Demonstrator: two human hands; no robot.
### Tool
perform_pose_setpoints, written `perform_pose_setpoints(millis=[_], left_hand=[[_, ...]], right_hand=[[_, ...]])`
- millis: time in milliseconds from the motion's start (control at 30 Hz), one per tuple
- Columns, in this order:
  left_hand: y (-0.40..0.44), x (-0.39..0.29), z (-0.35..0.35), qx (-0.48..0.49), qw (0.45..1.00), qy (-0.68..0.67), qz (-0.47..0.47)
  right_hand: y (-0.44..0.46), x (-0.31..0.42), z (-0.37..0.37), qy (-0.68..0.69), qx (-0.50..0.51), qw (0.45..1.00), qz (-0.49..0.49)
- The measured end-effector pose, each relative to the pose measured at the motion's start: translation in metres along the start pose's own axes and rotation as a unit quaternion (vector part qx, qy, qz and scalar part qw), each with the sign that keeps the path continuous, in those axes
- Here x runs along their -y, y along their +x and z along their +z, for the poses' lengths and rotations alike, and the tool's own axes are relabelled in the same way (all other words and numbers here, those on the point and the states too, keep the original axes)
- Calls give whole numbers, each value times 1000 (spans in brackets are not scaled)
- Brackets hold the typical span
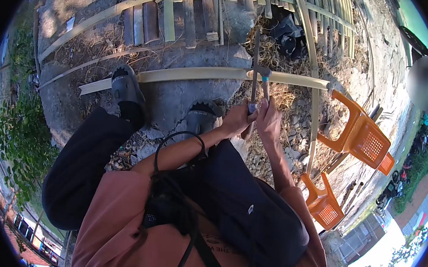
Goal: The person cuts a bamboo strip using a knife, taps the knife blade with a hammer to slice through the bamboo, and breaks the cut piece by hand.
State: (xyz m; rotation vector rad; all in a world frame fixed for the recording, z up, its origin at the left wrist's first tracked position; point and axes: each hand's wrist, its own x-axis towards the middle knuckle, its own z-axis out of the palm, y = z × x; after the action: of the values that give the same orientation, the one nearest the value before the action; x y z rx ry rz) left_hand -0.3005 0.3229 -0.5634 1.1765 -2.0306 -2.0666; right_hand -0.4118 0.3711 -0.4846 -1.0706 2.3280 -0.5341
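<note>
My left hand (238, 121) is closed around the handle of a long, narrow knife (256, 47), whose blade points away from me. The blade lies across a split bamboo strip (193, 73) on the ground. In my right hand (269, 121) is a hammer (265, 90) with a teal band below its head. The hammer head is at the blade, right above the strip; whether they touch I cannot tell. One shoe (128, 89) rests on the strip's left part, while the other shoe (202, 117) stands nearer to me.
Several bamboo slats (189, 20) lie in a row at the far side, crossed by a long curved strip (118, 9). A dark plastic bag (288, 35) sits among shavings. Orange plastic chairs (370, 139) are on the right. Leafy plants (22, 142) grow at the left.
</note>
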Motion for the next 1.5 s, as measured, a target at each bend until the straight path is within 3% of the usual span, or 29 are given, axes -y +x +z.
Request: perform_pose_setpoints(millis=[133,200,367,433,500,633,833,900,1033,1067,1167,1300,1433,1500], left_hand=[[5,5,7,2,999,40,-12],[4,9,10,-41,998,9,37],[4,4,5,-9,1000,8,-12],[1,2,7,-7,1000,11,-4],[1,1,8,-29,999,35,-10],[1,4,11,-35,999,9,15],[3,2,13,-44,998,43,15],[1,6,15,-40,998,32,26],[1,8,14,-47,998,14,49],[1,7,15,-48,997,14,55],[0,11,15,-38,998,32,40],[0,8,12,-29,998,3,55],[2,9,13,-49,996,49,49],[4,9,14,-29,998,57,28]], right_hand=[[9,-9,-5,9,-14,1000,0],[13,-7,-9,8,4,1000,5],[9,2,-20,61,-126,987,-84],[7,-6,-11,46,-99,992,-62],[13,-9,-7,4,-4,1000,14],[2,-5,-9,16,-45,999,13],[14,5,-22,-23,19,999,30],[10,15,-31,34,-75,995,-52],[11,3,-15,2,16,998,57],[11,-22,3,-19,17,999,-24],[8,-8,-1,52,13,998,19],[6,-8,-2,52,-4,998,-19],[14,14,-21,23,32,999,31],[13,13,-23,20,-15,1000,-15]])
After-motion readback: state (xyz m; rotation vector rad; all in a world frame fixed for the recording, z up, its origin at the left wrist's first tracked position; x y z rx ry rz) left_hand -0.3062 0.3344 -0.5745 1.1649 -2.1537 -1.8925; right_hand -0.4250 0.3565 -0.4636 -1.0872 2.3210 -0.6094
